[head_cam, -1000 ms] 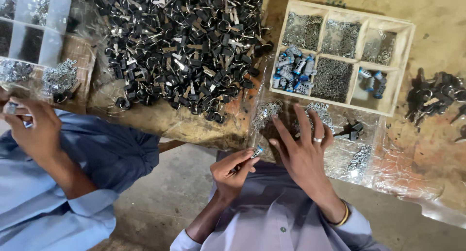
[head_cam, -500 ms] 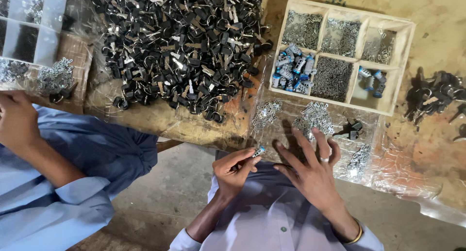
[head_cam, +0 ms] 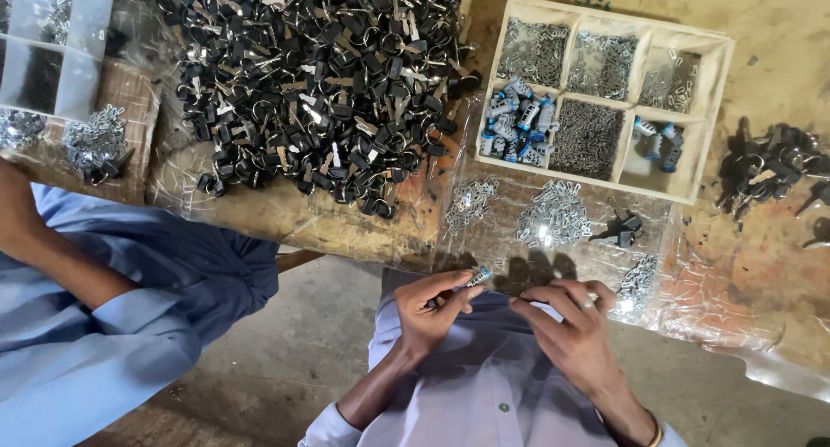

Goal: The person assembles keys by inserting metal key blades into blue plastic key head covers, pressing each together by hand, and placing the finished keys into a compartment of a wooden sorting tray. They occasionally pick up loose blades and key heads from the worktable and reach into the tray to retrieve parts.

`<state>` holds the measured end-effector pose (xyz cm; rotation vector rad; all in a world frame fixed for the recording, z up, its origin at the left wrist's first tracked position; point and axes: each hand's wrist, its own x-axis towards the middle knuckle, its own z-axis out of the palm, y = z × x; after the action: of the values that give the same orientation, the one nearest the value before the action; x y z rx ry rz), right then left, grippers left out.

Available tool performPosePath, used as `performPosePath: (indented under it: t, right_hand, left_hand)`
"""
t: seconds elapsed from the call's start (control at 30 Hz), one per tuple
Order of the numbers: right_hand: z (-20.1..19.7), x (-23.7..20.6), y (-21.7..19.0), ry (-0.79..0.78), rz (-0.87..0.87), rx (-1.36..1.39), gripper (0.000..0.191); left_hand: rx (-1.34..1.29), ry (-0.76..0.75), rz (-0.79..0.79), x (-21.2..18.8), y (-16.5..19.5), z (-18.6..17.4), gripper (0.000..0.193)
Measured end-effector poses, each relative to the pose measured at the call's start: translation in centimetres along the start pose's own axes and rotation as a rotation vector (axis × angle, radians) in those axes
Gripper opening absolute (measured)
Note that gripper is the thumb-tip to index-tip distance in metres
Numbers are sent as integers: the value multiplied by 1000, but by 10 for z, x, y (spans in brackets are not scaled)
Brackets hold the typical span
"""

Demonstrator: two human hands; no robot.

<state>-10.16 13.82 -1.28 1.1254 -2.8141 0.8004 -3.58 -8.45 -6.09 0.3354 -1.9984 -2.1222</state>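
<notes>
I see my left hand [head_cam: 430, 309] pinching a small silver-and-blue metal cylinder [head_cam: 478, 277] at the fingertips, its long axis tilted up to the right; my right hand [head_cam: 571, 326] sits just right of it, fingers curled, whether they hold anything I cannot tell; both hover at the near edge of the clear plastic sheet [head_cam: 692, 291].

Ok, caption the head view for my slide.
Left hand pinches a small metal cylinder beside the right hand, below a compartmented wooden tray.

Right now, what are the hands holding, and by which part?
Left hand pinches a small silver-and-blue cylinder by its lower end. Right hand: cannot tell.
</notes>
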Motion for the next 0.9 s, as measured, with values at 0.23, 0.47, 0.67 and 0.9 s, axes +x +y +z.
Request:
performPosePath:
  t: [0.23, 0.47, 0.67, 0.9]
  right_hand:
    - [14, 12, -12, 227, 217, 330, 26]
    - [17, 35, -29, 240, 267, 415, 20]
    - [19, 34, -31, 206, 288, 378, 22]
    - [10, 40, -15, 63, 167, 165, 37]
  left_hand:
    - [51, -39, 28, 2, 3, 4, 25]
    - [167, -22, 129, 6, 10, 3, 26]
    - [425, -87, 272, 6, 14, -4, 27]
    - [278, -139, 182, 5, 7, -14, 23]
